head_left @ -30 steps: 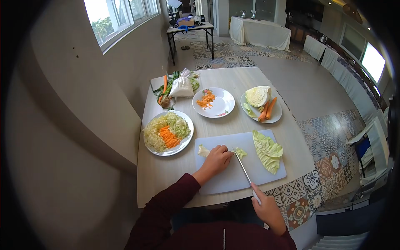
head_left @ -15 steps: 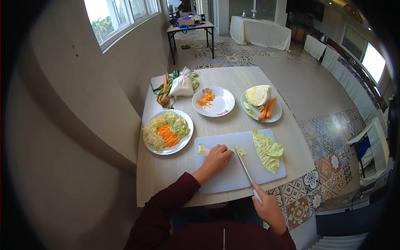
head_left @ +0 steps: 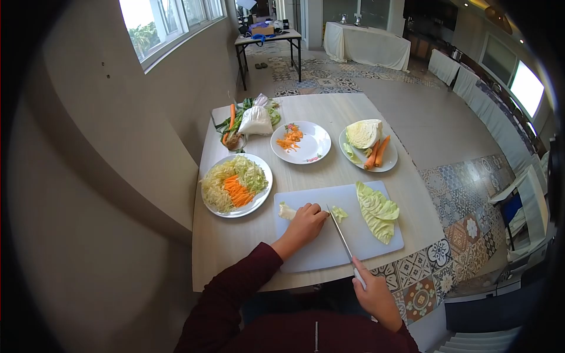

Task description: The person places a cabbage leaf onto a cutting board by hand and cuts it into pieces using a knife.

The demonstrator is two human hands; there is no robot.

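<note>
From under the curled left hand (head_left: 306, 225) pokes cabbage (head_left: 286, 211), right hand (head_left: 374, 292) gripping a knife (head_left: 342, 238).

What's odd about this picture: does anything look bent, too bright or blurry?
Head view: the pale, wood-toned table looks bowed along its near edge, and black fills the corners; head view: glare washes out part of the white-framed window and the white rectangular panel at right; head view: the silver-bladed, white-handled knife shows no obvious blur.
</note>
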